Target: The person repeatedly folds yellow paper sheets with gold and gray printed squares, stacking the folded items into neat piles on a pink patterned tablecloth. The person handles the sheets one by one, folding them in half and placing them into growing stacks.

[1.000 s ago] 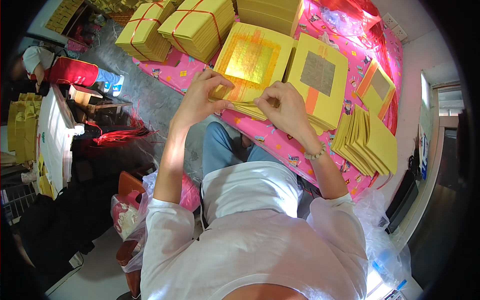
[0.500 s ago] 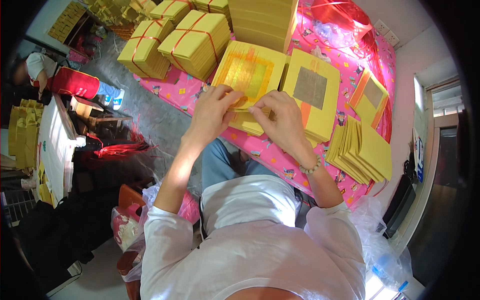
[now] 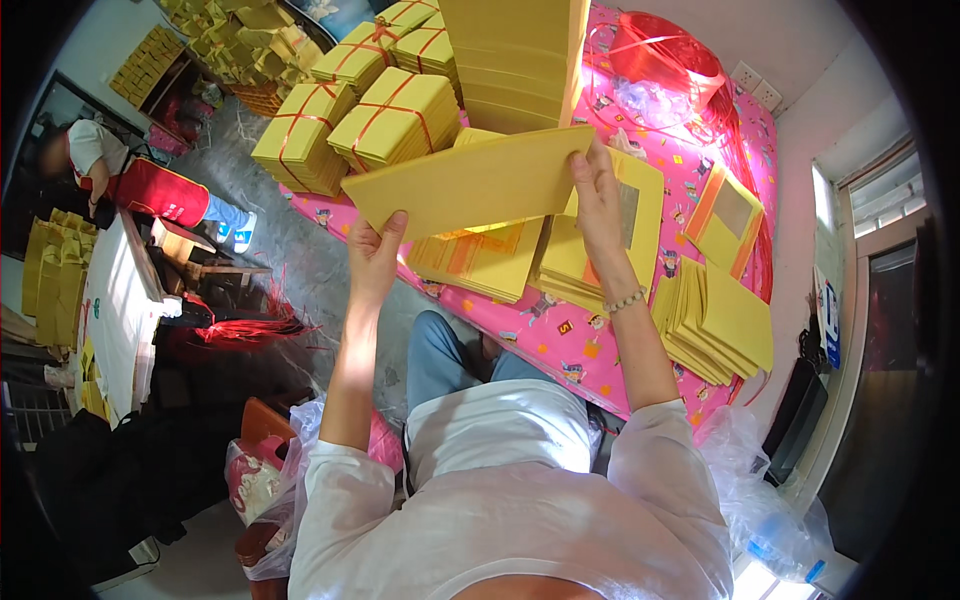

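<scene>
Raised over the pink-covered table, a yellow piece of joss paper point(image 3: 470, 180) is tilted, its plain side facing me. My left hand point(image 3: 376, 258) pinches its lower left corner, thumb on the front. At its right end, my right hand point(image 3: 600, 205) grips the edge; a bead bracelet circles that wrist. I cannot tell whether it is one sheet or several. Beneath lies a yellow stack with an orange-framed gold panel point(image 3: 480, 262), partly hidden by the raised paper. Beside it on the right is a stack with a grey square point(image 3: 630, 215), partly covered by my right hand.
Bundles tied with red strap point(image 3: 395, 115) stand at the back left, near a tall yellow stack point(image 3: 510, 65). Fanned yellow sheets point(image 3: 705, 320) and an orange-edged piece point(image 3: 725, 220) lie right. A red strap coil point(image 3: 670, 55) sits far right. A person in a red apron point(image 3: 165, 190) stands left.
Both hands have moved apart, lifting the yellow joss paper off the gold-panelled stack and turning its plain side toward me. The view has shifted slightly.
</scene>
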Available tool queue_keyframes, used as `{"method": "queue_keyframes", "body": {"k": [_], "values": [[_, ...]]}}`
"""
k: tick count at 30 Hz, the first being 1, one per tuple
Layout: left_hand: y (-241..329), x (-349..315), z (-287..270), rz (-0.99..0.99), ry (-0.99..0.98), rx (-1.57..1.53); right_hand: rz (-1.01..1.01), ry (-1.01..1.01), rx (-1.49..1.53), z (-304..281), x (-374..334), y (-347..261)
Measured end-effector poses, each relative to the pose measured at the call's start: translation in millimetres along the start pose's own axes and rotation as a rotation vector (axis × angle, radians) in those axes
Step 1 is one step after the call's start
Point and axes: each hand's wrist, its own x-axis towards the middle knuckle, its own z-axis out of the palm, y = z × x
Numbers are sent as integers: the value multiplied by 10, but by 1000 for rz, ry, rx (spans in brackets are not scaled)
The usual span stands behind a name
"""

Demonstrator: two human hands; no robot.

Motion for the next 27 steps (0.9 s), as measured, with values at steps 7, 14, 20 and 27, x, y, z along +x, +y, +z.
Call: {"method": "queue_keyframes", "body": {"k": [7, 14, 20, 27], "values": [[-300, -46, -54, -18, 31, 17, -20, -115, -3, 136, -63, -88], [-300, -32, -58, 29, 45, 31, 32, -79, -6, 137, -123, -81], [-278, -25, 6, 34, 42, 34, -1, -85, -24, 118, -125, -35], [-325, -44, -3, 35, 32, 37, -12, 5, -81, 158, -175, -72]]}}
